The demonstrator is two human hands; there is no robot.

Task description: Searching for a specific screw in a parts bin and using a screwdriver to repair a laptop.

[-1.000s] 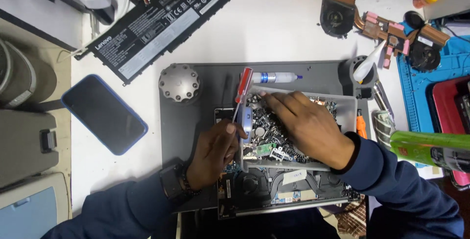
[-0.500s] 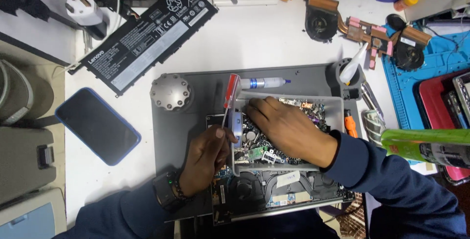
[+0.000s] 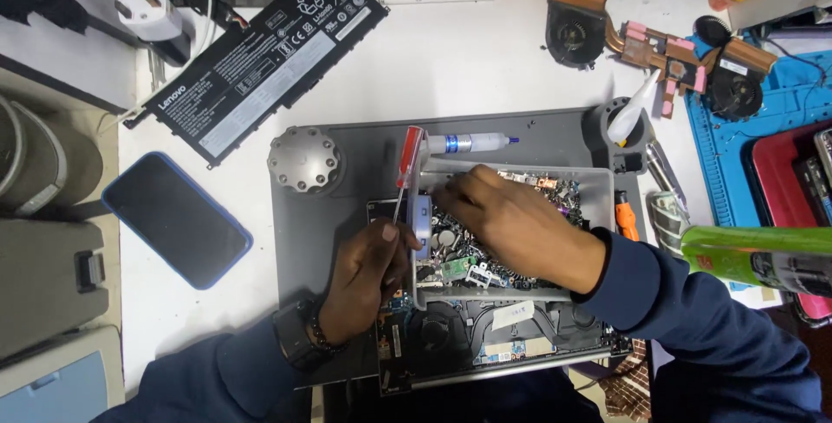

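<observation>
Head view: a red-handled screwdriver is held upright in the left hand, the grip closed together around the lower end of its thin shaft, so that the red handle stands well above the fingers and the tip is hidden behind them, just at the left wall of a grey parts tray. The tray is seen resting on an opened laptop, whose board and fan show below it, and it is filled with small screws and scraps of circuit. The right hand is laid palm down inside the tray, fingers spread and pressed into the heap near its upper left corner; whether anything is pinched under them cannot be told. The two hands are placed just beside each other, the tray wall between them. A white syringe tube is seen lying just above the tray rim, near the screwdriver handle. On the counter, a round metal knob sits to the left, a dark phone further left, and a flat black battery up top.
</observation>
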